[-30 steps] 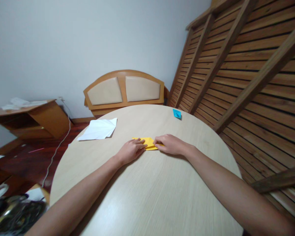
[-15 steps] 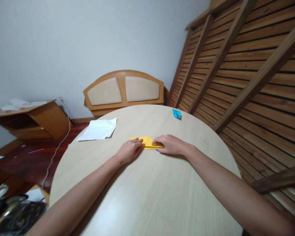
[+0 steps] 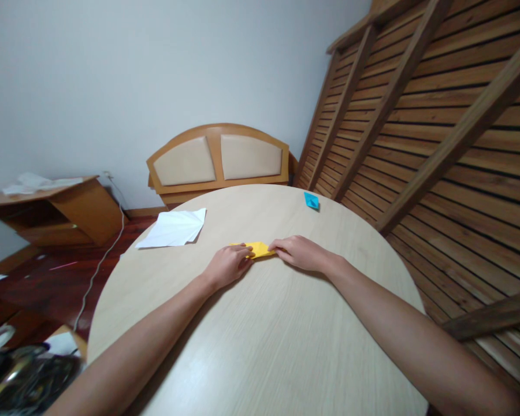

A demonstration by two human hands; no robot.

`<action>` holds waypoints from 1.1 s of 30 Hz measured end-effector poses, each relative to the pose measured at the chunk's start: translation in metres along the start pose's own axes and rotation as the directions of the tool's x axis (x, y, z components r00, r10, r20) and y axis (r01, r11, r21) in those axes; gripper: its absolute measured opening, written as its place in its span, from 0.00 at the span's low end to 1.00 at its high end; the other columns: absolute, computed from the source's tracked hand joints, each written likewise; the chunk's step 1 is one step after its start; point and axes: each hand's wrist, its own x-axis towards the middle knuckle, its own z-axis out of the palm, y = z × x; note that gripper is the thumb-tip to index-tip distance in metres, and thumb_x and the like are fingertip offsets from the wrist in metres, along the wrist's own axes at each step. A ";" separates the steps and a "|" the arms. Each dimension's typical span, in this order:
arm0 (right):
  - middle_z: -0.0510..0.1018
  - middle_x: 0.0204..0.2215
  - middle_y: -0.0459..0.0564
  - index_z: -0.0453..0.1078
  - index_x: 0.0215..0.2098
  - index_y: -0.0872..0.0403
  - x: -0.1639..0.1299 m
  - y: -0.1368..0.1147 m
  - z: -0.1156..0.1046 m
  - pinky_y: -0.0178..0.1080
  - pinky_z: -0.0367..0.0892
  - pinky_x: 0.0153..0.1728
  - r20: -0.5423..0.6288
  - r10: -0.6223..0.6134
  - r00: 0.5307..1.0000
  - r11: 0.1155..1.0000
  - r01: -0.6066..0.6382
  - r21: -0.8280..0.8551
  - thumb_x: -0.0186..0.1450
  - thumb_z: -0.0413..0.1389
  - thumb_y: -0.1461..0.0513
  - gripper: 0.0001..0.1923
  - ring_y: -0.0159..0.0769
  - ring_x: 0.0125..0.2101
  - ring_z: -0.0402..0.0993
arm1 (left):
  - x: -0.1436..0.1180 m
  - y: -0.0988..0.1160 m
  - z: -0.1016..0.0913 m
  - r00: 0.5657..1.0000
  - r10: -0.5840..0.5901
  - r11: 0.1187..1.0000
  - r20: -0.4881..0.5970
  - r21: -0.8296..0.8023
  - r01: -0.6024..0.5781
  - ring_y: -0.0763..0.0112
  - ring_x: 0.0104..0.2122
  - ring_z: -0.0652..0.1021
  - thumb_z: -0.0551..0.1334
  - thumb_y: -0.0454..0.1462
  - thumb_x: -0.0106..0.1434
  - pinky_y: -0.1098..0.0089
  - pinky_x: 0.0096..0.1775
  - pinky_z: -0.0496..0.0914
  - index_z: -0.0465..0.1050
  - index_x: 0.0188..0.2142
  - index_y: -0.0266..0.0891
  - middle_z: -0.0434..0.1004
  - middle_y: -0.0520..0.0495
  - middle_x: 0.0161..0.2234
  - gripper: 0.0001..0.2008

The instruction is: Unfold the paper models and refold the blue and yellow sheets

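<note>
A piece of folded yellow paper (image 3: 260,249) lies near the middle of the round wooden table (image 3: 260,341), between my two hands. My left hand (image 3: 230,266) covers its left end, the fingers bent over the paper and holding it to the tabletop. At the right end, my right hand (image 3: 299,252) is closed, with thumb and fingertips pinching the paper's edge. Part of the paper is hidden beneath the left fingers. Farther back on the right sits a small folded piece of blue paper (image 3: 311,201), apart from both hands.
Creased white paper (image 3: 173,227) rests at the table's left side. Behind the table stands a padded headboard (image 3: 219,156); slanted wooden slats (image 3: 416,127) rise on the right. A low cabinet (image 3: 78,214) and a cable (image 3: 97,266) are on the left.
The near right edge of the yellow paper has folded up and over, so the paper looks narrower. My right hand has shifted slightly; my left hand stays nearly in place.
</note>
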 end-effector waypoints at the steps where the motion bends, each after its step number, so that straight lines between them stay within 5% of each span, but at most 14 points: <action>1: 0.83 0.42 0.53 0.75 0.50 0.52 0.000 0.000 0.000 0.37 0.66 0.40 -0.005 0.005 1.000 1.000 -0.005 0.024 0.69 0.50 0.66 0.15 0.39 0.39 0.79 | 0.000 0.000 0.000 1.000 -0.011 1.000 -0.006 0.004 0.011 0.60 0.52 0.78 0.58 0.37 0.69 0.63 0.53 0.73 0.77 0.47 0.42 0.80 0.44 0.50 0.11; 10: 0.82 0.42 0.51 0.74 0.49 0.52 0.000 -0.002 -0.002 0.36 0.67 0.40 -0.034 0.012 0.999 0.989 -0.007 0.151 0.71 0.52 0.61 0.13 0.37 0.39 0.78 | 0.002 0.005 -0.010 0.992 -0.127 0.988 0.009 0.086 0.126 0.65 0.34 0.81 0.57 0.36 0.70 0.71 0.34 0.70 0.76 0.40 0.40 0.83 0.45 0.37 0.09; 20: 0.83 0.38 0.50 0.77 0.45 0.52 -0.001 -0.002 -0.004 0.37 0.65 0.38 -0.017 0.055 0.998 0.988 -0.052 0.147 0.69 0.55 0.59 0.11 0.37 0.36 0.77 | 0.001 0.004 -0.009 0.990 -0.120 0.992 -0.074 0.029 0.122 0.66 0.32 0.80 0.54 0.38 0.71 0.70 0.34 0.70 0.75 0.42 0.40 0.82 0.45 0.35 0.11; 28: 0.82 0.40 0.50 0.77 0.46 0.53 0.002 -0.003 -0.003 0.36 0.66 0.41 -0.158 0.070 0.985 0.959 -0.023 0.283 0.70 0.53 0.61 0.11 0.35 0.38 0.77 | 0.000 0.003 -0.006 0.957 -0.159 0.987 -0.243 -0.038 0.154 0.65 0.37 0.82 0.52 0.39 0.73 0.69 0.37 0.73 0.73 0.49 0.41 0.82 0.43 0.43 0.13; 33: 0.82 0.40 0.51 0.76 0.47 0.54 0.004 -0.001 -0.002 0.36 0.66 0.41 -0.164 0.077 0.983 0.942 -0.018 0.334 0.72 0.52 0.59 0.13 0.35 0.38 0.76 | 0.000 0.004 -0.009 0.943 -0.216 0.976 -0.251 -0.095 0.199 0.65 0.37 0.82 0.53 0.41 0.72 0.68 0.38 0.73 0.72 0.52 0.41 0.82 0.43 0.44 0.14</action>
